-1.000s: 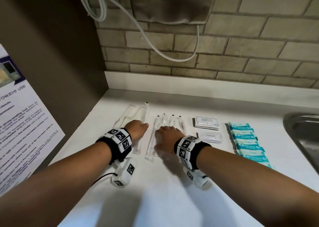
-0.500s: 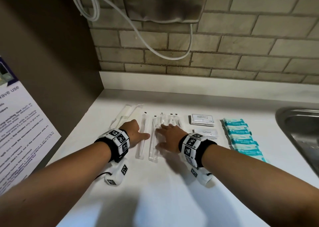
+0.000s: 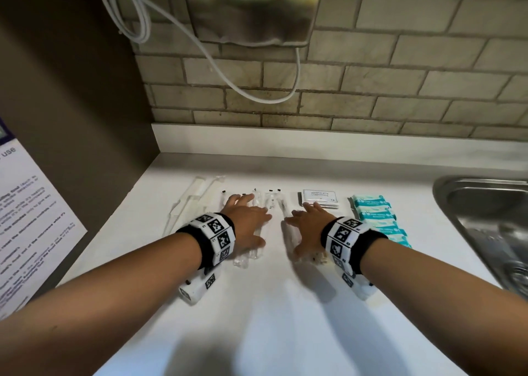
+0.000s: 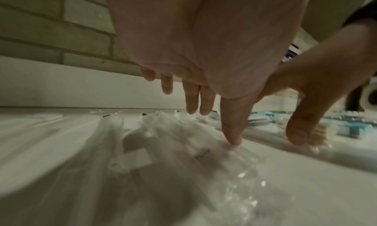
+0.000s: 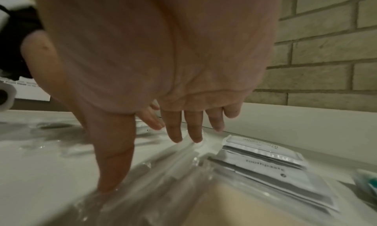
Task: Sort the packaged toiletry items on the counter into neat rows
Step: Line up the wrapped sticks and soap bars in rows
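Pressing flat on the white surface (image 3: 285, 318), your left hand (image 3: 245, 224) lies palm-down with fingers straight over a group of clear-wrapped long packets (image 3: 257, 204); nothing is gripped. In the left wrist view the thumb tip (image 4: 232, 139) touches the crinkled clear wrap (image 4: 183, 149) under it.

Your right hand (image 3: 308, 230) also lies spread and relaxed, fingers straight, on a second group of clear packets (image 3: 285, 213) just right of the first. The right wrist view shows its thumb (image 5: 114, 165) down on the plastic and a cream-coloured item (image 5: 234, 205) inside one packet below the palm. A bare gap of surface separates the two hands.

Surroundings:
- Two more clear packets (image 3: 194, 198) lie at a slant, left of your left hand, apart from it.
- White sachets (image 3: 320, 197) sit stacked just beyond your right fingertips; one reads "toothpaste" (image 5: 265, 165) in the right wrist view.
- Teal-and-white packs (image 3: 374, 215) form a column right of the sachets, partly hidden by your right wrist band.
- A steel sink (image 3: 485, 227) borders the far right.
- A brick wall (image 3: 400, 75) stands behind, with a metal fixture (image 3: 251, 10) and a looping white cable (image 3: 200, 47) overhead.
- A printed notice (image 3: 28, 218) hangs on the left panel.
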